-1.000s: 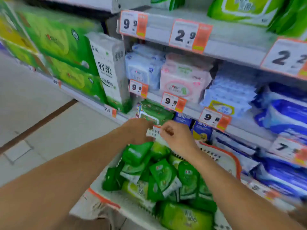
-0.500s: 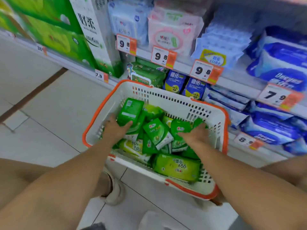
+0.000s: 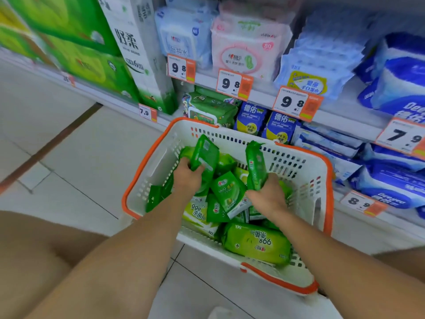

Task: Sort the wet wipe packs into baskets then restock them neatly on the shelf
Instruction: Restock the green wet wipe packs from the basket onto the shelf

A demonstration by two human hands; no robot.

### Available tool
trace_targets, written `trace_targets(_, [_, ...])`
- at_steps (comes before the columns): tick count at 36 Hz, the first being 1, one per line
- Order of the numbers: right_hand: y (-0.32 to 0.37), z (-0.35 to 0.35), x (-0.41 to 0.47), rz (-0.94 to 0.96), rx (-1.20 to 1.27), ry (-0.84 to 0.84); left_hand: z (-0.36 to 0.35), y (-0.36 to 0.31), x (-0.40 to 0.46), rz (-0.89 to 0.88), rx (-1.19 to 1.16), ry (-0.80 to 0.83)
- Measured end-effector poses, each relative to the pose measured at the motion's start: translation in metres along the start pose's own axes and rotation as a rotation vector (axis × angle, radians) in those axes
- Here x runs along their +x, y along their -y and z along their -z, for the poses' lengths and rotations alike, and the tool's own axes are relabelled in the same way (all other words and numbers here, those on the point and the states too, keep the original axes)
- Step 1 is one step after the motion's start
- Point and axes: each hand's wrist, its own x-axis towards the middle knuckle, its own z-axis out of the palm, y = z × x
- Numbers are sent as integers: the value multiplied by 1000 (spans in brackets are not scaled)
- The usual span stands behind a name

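Note:
A white basket with an orange rim stands on the floor in front of the shelf, holding several green wet wipe packs. My left hand grips a small green pack lifted upright above the pile. My right hand grips another small green pack, also raised on end. A large light-green pack lies at the basket's near side, and a small pack lies between my hands.
The shelf behind carries green packs, blue packs, pink and blue wipe packs above, with orange price tags. Tall tissue packs stand at left. Tiled floor lies to the left; my knees frame the bottom corners.
Both hands went down from the shelf edge into the basket, each closed on a small green pack and lifted it upright. The view tilted down.

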Motion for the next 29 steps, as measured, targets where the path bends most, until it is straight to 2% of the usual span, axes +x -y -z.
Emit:
trace_targets(2, [12, -4, -7, 84, -55, 66, 2, -5, -5, -47, -25, 7])
trace_targets(6, [22, -12, -18, 115, -128, -7, 16, -12, -11, -129, -27, -10])
trace_targets(8, [24, -12, -22, 95, -94, -35, 24, -16, -18, -257, 75, -12])
trace_targets(11, [23, -12, -22, 36, 12, -38, 27, -14, -35, -545, 323, -17])
trace_targets(12, [22, -11, -20, 24, 70, -34, 25, -13, -41, -574, 327, -17])
trace_targets(13, [20, -11, -18, 4, 138, -35, 19, -10, -44, -568, 296, -22])
trace_targets(14, [19, -11, -15, -10, 210, -43, 13, -9, -45, -483, 224, -26])
trace_targets(17, [22, -7, -11, -101, 458, -29, 3, -18, -38, -31, -313, 43])
trace_targets(18, [25, -4, -11, -165, 564, 6, 2, -20, -33, 49, -450, 83])
trace_targets(19, [29, 0, -11, -237, 674, 48, 4, -24, -29, 25, -488, 117])
trace_targets(22, [39, 20, -12, -406, 955, 216, 20, -47, -25, -212, -465, 297])
trace_targets(25, [36, 42, -8, -558, 1283, 454, 41, -85, -24, -346, -498, 495])
trace_targets(29, [39, 51, -12, -508, 1458, 814, 64, -121, -28, -452, -600, 687])
